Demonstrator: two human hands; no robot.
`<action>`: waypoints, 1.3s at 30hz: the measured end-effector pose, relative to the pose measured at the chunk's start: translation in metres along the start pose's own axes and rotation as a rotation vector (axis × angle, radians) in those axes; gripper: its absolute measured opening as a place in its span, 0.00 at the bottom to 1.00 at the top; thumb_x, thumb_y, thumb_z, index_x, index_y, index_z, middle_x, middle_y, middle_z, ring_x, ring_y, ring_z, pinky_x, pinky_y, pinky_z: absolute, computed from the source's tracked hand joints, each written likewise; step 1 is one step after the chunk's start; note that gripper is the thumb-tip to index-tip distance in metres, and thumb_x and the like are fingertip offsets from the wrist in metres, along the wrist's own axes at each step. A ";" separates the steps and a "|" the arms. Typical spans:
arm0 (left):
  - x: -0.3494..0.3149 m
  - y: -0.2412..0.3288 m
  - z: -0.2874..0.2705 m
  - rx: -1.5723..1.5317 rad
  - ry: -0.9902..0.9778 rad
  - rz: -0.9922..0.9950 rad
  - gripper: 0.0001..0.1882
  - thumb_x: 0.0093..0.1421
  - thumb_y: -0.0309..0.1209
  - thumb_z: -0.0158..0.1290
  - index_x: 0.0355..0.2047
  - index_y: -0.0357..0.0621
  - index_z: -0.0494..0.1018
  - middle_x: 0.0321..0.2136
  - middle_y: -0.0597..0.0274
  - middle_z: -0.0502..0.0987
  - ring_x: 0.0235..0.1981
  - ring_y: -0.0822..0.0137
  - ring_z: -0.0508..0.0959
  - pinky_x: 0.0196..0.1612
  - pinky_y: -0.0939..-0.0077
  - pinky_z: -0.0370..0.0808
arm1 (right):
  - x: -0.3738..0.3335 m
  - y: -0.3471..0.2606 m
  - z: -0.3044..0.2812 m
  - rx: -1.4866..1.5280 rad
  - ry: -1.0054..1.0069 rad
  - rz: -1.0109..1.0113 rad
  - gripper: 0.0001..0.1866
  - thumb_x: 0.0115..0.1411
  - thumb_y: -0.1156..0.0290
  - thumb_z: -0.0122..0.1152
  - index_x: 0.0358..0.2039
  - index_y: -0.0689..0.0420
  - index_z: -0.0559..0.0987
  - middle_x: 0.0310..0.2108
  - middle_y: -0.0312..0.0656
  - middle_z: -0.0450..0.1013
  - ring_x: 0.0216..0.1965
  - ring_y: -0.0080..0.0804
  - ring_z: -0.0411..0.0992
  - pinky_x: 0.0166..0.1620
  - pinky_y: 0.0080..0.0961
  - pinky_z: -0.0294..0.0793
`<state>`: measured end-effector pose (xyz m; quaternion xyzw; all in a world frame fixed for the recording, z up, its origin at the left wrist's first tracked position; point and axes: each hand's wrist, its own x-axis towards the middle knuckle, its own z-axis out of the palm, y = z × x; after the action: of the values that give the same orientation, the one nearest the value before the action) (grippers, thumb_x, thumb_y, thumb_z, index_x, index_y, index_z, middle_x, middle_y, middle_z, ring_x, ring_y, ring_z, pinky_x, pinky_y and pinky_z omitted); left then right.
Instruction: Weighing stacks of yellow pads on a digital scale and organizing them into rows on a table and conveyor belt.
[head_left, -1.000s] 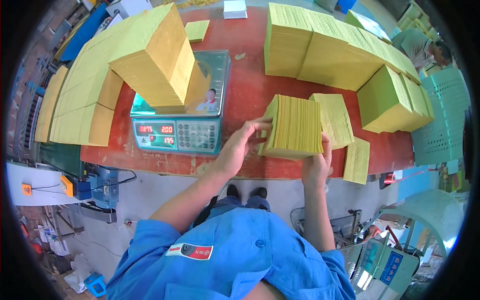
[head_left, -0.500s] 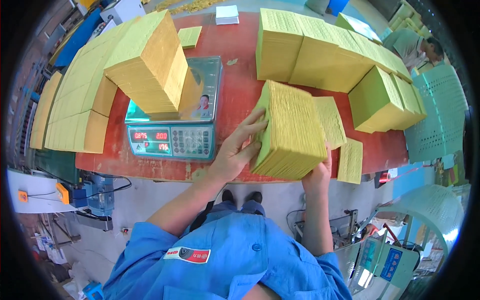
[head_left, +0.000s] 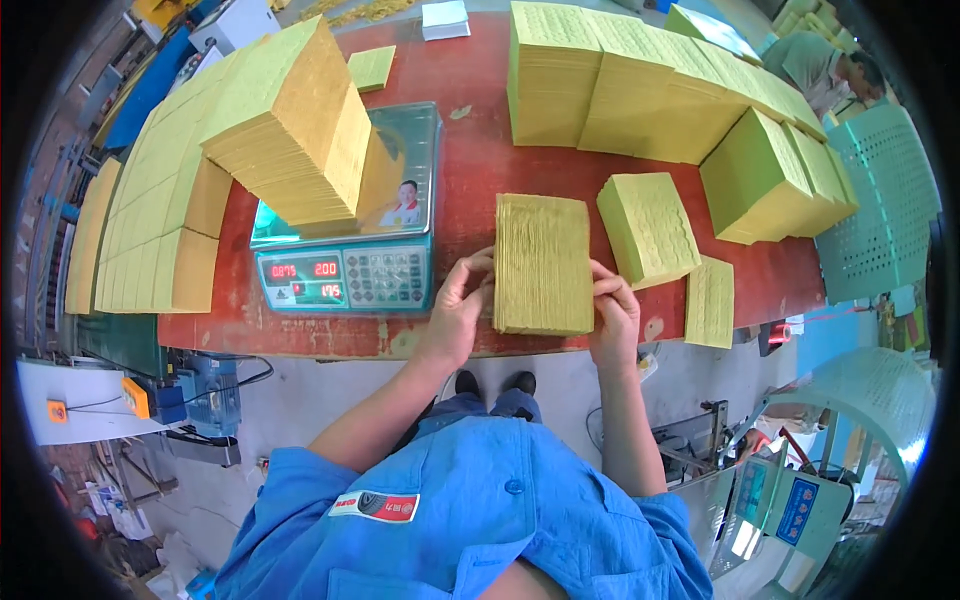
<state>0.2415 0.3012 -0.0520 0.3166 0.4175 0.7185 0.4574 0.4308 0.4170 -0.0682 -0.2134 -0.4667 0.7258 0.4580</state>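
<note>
Between my two hands, close to the table's front edge, stands a thick stack of yellow paper (head_left: 543,265) with its sheet edges facing up. My left hand (head_left: 460,315) grips its left side, fingertips partly hidden behind it. On the opposite side my right hand (head_left: 616,318) presses with bent fingers. Just right of it sits a shorter yellow paper block (head_left: 648,228), and beyond that a thin yellow pad (head_left: 709,302). To the left, a tall yellow paper stack (head_left: 300,130) rests on a digital scale (head_left: 390,282) with lit red figures.
Rows of yellow paper stacks line the left side (head_left: 160,200) and the far right (head_left: 640,95) of the red table (head_left: 470,170). A small white paper pile (head_left: 445,20) lies at the back. A co-worker (head_left: 815,75) bends at the upper right, near a perforated green panel (head_left: 880,210).
The held stack has come down from a tilted position and turned edge-up near the table front. My right hand has shifted from its lower corner to its right side, and the shorter block is uncovered.
</note>
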 end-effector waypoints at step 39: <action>0.021 0.002 0.069 1.372 0.083 0.542 0.20 0.53 0.34 0.59 0.47 0.46 0.78 0.60 0.51 0.67 0.63 0.47 0.64 0.60 0.53 0.67 | -0.026 -0.014 -0.041 -0.685 0.000 0.115 0.16 0.68 0.81 0.44 0.55 0.68 0.71 0.48 0.47 0.75 0.48 0.31 0.73 0.53 0.26 0.73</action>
<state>0.2908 0.3416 -0.0177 0.5960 0.6971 0.3950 -0.0533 0.4801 0.4165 -0.0790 -0.3808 -0.6705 0.5515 0.3183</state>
